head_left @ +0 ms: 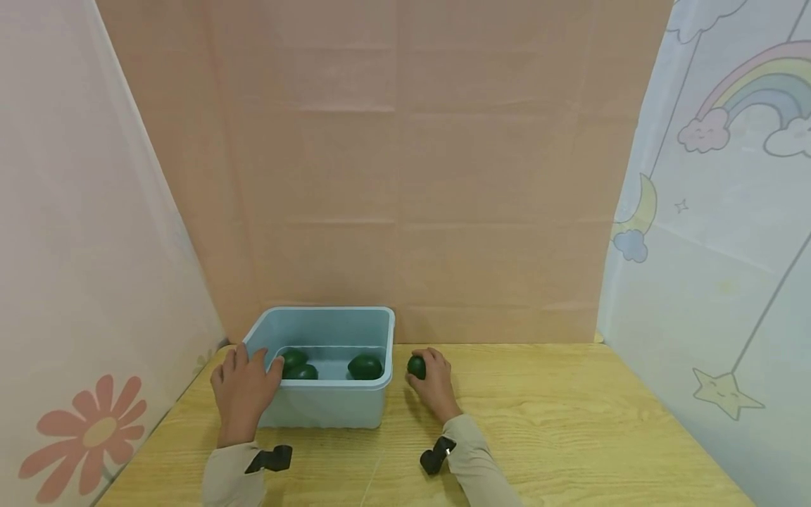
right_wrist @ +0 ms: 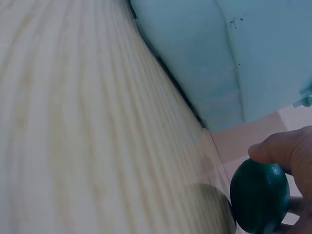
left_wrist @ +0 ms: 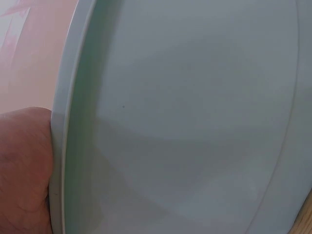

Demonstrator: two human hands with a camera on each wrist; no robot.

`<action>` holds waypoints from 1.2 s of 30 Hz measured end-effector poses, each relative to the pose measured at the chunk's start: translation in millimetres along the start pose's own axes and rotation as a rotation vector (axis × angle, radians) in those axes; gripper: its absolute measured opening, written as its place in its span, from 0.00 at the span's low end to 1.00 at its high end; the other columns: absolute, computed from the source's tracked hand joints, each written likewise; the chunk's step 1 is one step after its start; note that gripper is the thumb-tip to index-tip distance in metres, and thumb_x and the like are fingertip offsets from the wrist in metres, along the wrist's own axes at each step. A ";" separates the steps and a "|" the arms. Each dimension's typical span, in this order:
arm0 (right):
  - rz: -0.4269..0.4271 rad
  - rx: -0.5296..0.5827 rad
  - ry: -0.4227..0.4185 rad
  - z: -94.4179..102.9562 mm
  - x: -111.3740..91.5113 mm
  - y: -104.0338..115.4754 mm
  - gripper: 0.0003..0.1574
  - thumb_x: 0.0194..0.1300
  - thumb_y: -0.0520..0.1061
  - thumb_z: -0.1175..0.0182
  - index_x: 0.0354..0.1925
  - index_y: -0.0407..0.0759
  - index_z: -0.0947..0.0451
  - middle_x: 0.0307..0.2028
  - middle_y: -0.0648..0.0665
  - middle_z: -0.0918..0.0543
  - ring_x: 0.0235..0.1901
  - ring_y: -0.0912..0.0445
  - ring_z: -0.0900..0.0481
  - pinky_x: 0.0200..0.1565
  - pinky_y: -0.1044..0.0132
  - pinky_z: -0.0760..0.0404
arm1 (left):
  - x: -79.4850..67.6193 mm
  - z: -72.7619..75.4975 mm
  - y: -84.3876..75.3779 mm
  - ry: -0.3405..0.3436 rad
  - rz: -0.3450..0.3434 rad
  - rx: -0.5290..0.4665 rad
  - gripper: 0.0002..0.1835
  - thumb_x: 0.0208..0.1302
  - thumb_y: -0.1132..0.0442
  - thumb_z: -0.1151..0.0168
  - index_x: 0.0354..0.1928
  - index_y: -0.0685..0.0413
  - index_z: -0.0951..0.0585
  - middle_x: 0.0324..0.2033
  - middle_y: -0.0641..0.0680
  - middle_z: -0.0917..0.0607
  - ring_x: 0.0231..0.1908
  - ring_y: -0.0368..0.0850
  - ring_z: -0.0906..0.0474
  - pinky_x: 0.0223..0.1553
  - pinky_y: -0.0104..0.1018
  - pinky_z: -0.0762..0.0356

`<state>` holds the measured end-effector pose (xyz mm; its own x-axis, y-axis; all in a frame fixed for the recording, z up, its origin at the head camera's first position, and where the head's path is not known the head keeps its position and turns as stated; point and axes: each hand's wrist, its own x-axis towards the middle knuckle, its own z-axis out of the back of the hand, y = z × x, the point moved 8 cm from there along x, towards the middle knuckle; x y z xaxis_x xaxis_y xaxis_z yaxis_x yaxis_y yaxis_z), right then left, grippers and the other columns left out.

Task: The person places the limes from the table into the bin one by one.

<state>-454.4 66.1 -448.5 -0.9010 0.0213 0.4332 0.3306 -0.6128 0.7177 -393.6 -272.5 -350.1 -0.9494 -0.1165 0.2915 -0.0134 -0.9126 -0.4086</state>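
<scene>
A light blue plastic box (head_left: 323, 408) stands on the table, left of centre in the head view. My left hand (head_left: 246, 387) grips its rim at the near left corner, thumb over the front edge; the left wrist view shows the palm (left_wrist: 24, 170) against the rim, fingertips hidden. Inside the box lie a dark green avocado (head_left: 365, 366) on the right and two more avocados (head_left: 294, 360) close together on the left. Just right of the box, my right hand (head_left: 434, 380) holds another avocado (right_wrist: 260, 196) between thumb and fingers, low over the table.
The yellow wood-grain table (head_left: 538, 422) reaches back to a pinkish-brown backdrop (head_left: 405, 176). A pale sheet (head_left: 95, 211) hangs at the left and a patterned one (head_left: 709, 296) at the right. Each sleeve carries a small black wrist camera (head_left: 437, 455).
</scene>
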 end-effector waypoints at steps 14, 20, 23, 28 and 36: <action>-0.044 0.034 -0.020 1.3 -0.5 -1.7 0.19 0.58 0.34 0.29 0.46 0.41 0.24 0.55 0.32 0.28 0.56 0.33 0.34 0.47 0.38 0.24 | 0.6 -0.6 0.3 0.011 -0.002 0.003 0.29 0.75 0.51 0.53 0.63 0.70 0.27 0.67 0.75 0.41 0.70 0.71 0.53 0.64 0.71 0.57; -0.063 0.035 -0.015 0.2 -1.5 -4.1 0.18 0.57 0.33 0.29 0.42 0.42 0.26 0.56 0.32 0.29 0.56 0.32 0.35 0.48 0.38 0.25 | 0.8 -0.3 0.3 0.002 -0.002 0.008 0.29 0.75 0.51 0.53 0.63 0.70 0.27 0.66 0.74 0.40 0.70 0.71 0.52 0.64 0.70 0.56; -0.061 0.030 -0.017 0.1 -1.7 -5.0 0.19 0.56 0.33 0.29 0.42 0.42 0.26 0.56 0.32 0.29 0.56 0.33 0.34 0.48 0.38 0.25 | 0.4 -0.3 0.2 0.003 0.000 0.010 0.29 0.75 0.51 0.53 0.63 0.70 0.27 0.66 0.74 0.39 0.69 0.71 0.51 0.64 0.70 0.56; -0.058 0.016 -0.023 -0.7 -2.0 -5.2 0.20 0.55 0.32 0.27 0.41 0.43 0.27 0.55 0.32 0.28 0.55 0.34 0.33 0.48 0.39 0.24 | -0.2 -0.2 0.1 -0.013 -0.007 0.003 0.28 0.75 0.51 0.52 0.62 0.70 0.26 0.66 0.75 0.39 0.69 0.71 0.51 0.63 0.71 0.56; -0.016 0.002 -0.023 -0.4 0.1 -3.2 0.23 0.55 0.32 0.28 0.48 0.38 0.25 0.54 0.32 0.27 0.55 0.33 0.32 0.50 0.37 0.25 | 0.9 -0.8 0.9 -0.038 -0.017 -0.005 0.28 0.74 0.51 0.52 0.61 0.71 0.26 0.65 0.75 0.38 0.69 0.71 0.51 0.63 0.71 0.56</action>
<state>-455.7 67.8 -451.0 -0.8996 0.0493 0.4339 0.3166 -0.6106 0.7259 -394.7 -273.1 -350.9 -0.9366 -0.1158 0.3306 -0.0309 -0.9128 -0.4073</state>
